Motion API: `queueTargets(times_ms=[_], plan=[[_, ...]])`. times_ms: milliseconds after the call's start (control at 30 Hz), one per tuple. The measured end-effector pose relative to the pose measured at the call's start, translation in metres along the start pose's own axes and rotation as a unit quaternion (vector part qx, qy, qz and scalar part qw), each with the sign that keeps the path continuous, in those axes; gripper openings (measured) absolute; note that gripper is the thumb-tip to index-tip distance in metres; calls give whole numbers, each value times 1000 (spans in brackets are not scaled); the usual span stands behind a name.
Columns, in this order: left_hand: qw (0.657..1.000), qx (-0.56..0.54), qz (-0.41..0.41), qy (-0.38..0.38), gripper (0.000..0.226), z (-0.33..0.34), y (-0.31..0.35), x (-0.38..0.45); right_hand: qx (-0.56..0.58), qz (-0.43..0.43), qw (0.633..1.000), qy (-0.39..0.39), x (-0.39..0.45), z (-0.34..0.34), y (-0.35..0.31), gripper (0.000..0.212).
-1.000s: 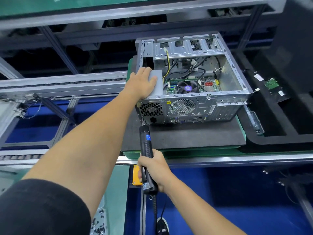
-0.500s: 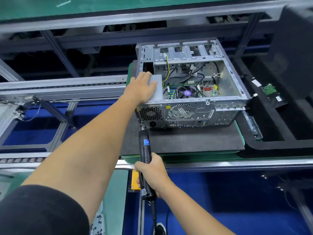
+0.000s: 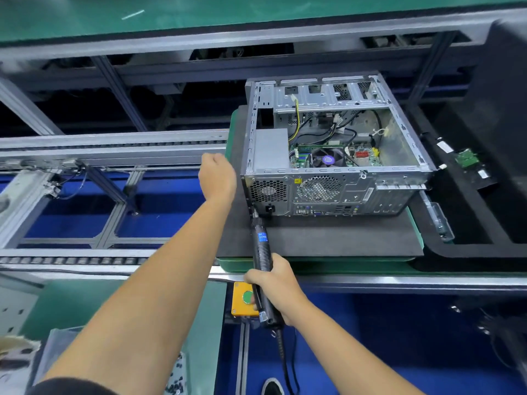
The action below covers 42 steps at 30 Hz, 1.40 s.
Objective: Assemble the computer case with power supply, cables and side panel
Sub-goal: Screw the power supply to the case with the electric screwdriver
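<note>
Right hand (image 3: 275,283) grips electric screwdriver (image 3: 262,249), tip at computer case (image 3: 336,189) rear

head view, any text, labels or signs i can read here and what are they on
"CORE", partly blurred: blue sticker on the screwdriver, which the right hand grips.
Yellow warning triangle, no words: sticker on the case rear.
White labels on the case rear panel, the black tray and the green board: too small to read.
Green button on the yellow box: no lettering visible.
Left hand carries no text.
</note>
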State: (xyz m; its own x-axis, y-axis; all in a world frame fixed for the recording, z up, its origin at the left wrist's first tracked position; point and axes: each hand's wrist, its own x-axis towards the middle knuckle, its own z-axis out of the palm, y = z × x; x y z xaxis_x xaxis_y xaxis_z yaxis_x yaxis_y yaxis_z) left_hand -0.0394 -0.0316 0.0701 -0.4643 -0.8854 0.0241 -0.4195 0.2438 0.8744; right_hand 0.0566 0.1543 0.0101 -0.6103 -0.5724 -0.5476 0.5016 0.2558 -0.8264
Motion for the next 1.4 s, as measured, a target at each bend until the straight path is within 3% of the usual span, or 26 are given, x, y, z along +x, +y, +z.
queueTargets(times_ms=[67,200,433,700,967,1167,1333,1400], plan=[[993,-8,-109,-36,20,-7,-31,-19,6,0,1000,-3,0,1,0,33],[962,-110,-197,-154,14,-11,-62,-55,14,4,1000,-2,1,3,0,35],[947,-163,-184,-209,17,1,-56,-65,6,12,1000,3,0,3,0,38],[914,-300,-248,-115,11,20,-46,-71,-35,12,999,10,1,-3,-1,39],[944,-225,-212,-112,18,26,-63,-74,-56,22,998,4,0,-6,9,39],[960,-167,-160,-155,27,37,-65,-82,-50,23,998,42,-3,-19,8,36],[933,-197,-233,-189,8,46,-64,-82,-55,29,997,37,-7,-35,5,34],[934,-180,-224,-213,8,49,-64,-84,-62,32,997,43,-9,-38,8,36]])
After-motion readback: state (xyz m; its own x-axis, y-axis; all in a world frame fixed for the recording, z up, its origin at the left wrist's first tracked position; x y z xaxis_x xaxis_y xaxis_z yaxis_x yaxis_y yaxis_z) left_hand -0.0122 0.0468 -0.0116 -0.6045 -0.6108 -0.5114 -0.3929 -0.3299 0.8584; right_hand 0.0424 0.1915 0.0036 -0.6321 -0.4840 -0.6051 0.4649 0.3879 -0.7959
